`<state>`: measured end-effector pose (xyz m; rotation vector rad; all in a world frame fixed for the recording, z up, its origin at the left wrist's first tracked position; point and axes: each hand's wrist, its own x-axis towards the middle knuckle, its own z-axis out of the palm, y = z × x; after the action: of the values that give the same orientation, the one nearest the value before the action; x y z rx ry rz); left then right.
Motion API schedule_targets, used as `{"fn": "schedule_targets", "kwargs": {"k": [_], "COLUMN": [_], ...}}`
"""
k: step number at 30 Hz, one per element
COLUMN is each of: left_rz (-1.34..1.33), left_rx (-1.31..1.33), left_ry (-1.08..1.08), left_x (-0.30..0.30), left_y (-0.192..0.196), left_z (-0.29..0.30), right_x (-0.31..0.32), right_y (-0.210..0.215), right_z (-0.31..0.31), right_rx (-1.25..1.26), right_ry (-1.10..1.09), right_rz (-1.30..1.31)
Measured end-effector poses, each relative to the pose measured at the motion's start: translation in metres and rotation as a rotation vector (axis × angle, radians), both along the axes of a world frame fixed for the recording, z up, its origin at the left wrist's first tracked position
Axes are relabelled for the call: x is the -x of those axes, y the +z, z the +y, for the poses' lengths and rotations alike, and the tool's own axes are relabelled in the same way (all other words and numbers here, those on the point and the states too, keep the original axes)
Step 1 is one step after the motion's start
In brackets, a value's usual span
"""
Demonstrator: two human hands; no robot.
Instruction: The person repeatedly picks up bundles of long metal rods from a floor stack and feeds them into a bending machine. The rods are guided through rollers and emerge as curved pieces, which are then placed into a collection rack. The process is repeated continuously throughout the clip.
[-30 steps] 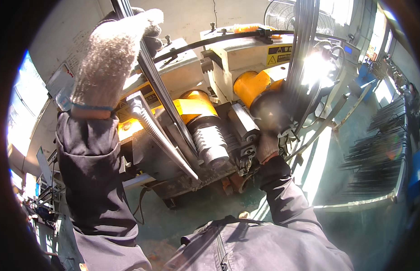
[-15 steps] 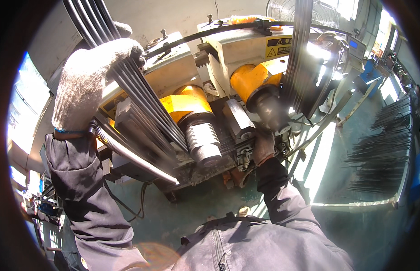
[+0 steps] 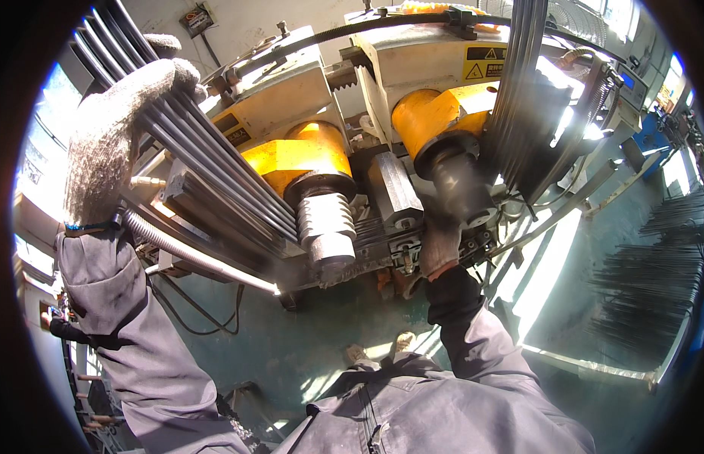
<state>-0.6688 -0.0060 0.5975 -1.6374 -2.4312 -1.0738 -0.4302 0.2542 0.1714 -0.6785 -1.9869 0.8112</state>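
My left hand (image 3: 113, 125), in a knitted whitish glove, is closed around a bundle of long dark metal rods (image 3: 216, 170). The bundle slants down to the right, its lower ends beside a ribbed metal roller (image 3: 325, 217) on the machine. My right hand (image 3: 441, 250), also gloved, is low at the machine's front, just beneath a dark cylindrical spindle (image 3: 459, 181). Its fingers go in behind machine parts and are hidden. Between the two cylinders sits a steel block (image 3: 393, 189). Yellow housings (image 3: 299, 160) carry both cylinders.
A second bundle of rods (image 3: 518, 91) stands upright at the machine's right. Many thin rods (image 3: 654, 280) lie in a metal rack on the right. A flexible hose (image 3: 193, 253) crosses the left front. Behind runs a black cable (image 3: 329, 49). Sunlight stripes the green floor (image 3: 291, 356).
The view has shifted somewhat. My left hand still grips the rods, now farther left in the picture and at a flatter slant. My right hand stays at the same machine spot.
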Motion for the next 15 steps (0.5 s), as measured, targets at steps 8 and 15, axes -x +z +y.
{"fn": "schedule_targets", "kwargs": {"k": [8, 15], "left_rz": [-0.191, -0.138], "left_rx": [-0.018, -0.047], "left_ry": [0.037, 0.072], "left_x": [-0.008, -0.030], "left_y": [0.004, 0.006], "left_z": [-0.002, 0.005], "right_x": [0.012, 0.008], "right_y": [-0.013, -0.004], "right_z": [-0.002, 0.001], "right_rx": [0.416, 0.568], "right_ry": [0.131, 0.184], "right_rz": [0.466, 0.314]}}
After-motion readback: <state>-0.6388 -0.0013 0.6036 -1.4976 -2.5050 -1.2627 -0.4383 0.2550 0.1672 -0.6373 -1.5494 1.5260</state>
